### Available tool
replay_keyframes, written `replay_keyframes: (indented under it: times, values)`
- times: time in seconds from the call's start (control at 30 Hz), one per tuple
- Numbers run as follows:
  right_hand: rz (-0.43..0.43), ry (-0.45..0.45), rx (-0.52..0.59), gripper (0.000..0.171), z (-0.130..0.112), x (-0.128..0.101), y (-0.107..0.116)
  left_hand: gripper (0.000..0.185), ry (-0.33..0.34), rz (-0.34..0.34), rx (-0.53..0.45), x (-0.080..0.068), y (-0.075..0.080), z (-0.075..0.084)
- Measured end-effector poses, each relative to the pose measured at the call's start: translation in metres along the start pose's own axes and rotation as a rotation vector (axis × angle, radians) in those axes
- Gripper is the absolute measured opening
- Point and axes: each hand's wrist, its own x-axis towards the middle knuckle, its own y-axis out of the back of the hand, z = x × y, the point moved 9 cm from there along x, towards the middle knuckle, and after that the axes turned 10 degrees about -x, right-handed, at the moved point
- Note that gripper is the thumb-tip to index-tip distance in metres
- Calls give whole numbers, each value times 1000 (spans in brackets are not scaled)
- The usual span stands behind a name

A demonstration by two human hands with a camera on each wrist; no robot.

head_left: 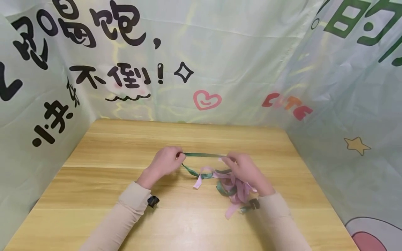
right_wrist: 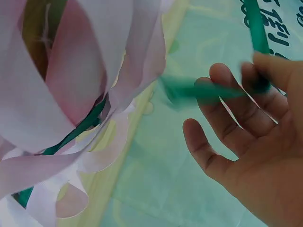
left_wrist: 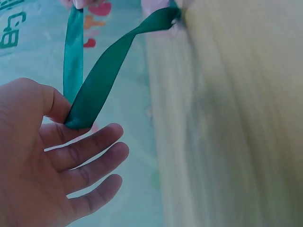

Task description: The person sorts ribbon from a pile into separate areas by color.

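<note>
A green ribbon [head_left: 202,154] runs taut between my two hands above the table. My left hand [head_left: 166,161] pinches it between thumb and index finger, the other fingers spread, as the left wrist view shows. From that pinch, another length of green ribbon [left_wrist: 106,66] slants away toward a pink piece. My right hand [head_left: 243,167] pinches the other end with thumb and index finger; a short green tail [right_wrist: 199,91] hangs blurred from it. Under and beside the right hand lies a tangled heap of pink ribbon [head_left: 241,191], mixed with green loops.
The wooden table [head_left: 188,226] is bounded by a pale printed cloth [head_left: 238,62] at the back and both sides. A small dark object [head_left: 153,201] sits at the left cuff. Another dark piece [head_left: 254,203] shows by the right cuff.
</note>
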Motion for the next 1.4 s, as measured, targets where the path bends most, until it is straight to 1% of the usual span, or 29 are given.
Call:
replay_keyframes:
  times: [0.07, 0.2, 0.33, 0.4, 0.5, 0.6, 0.77, 1.0, 1.13, 1.27, 1.4]
  values:
    - [-8, -32, 29, 34, 1, 0, 1, 27, 10, 9, -8, -2, 8, -3]
    - [-25, -58, 88, 45, 1, 1, 0, 24, 17, 24, -29, -5, 21, -8]
    - [-37, -67, 103, 51, -1, 5, -2, 24, 34, 31, -47, -10, 32, -13]
    - [-23, -54, 95, 49, -2, 8, -1, 24, 45, 32, -55, -12, 37, -15]
    - [9, -24, 83, 39, -2, 11, 1, 24, 51, 42, -58, -15, 45, -19]
    - [37, -11, 88, 32, -1, 14, 3, 23, 54, 55, -54, -16, 53, -24]
    - [72, 1, 65, 29, 3, 22, 9, 24, 66, 63, -39, -19, 68, -37]
    - [80, 19, -7, 25, 10, 34, 19, 27, 105, 57, -89, -23, 93, -60]
    - [100, 35, -31, 23, 15, 42, 25, 26, 109, 84, -77, -24, 106, -70]
    - [113, 47, -36, 24, 19, 49, 28, 24, 140, 115, -87, -23, 114, -80]
    - [102, 30, -31, 26, 25, 57, 26, 25, 181, 136, -97, -22, 116, -92]
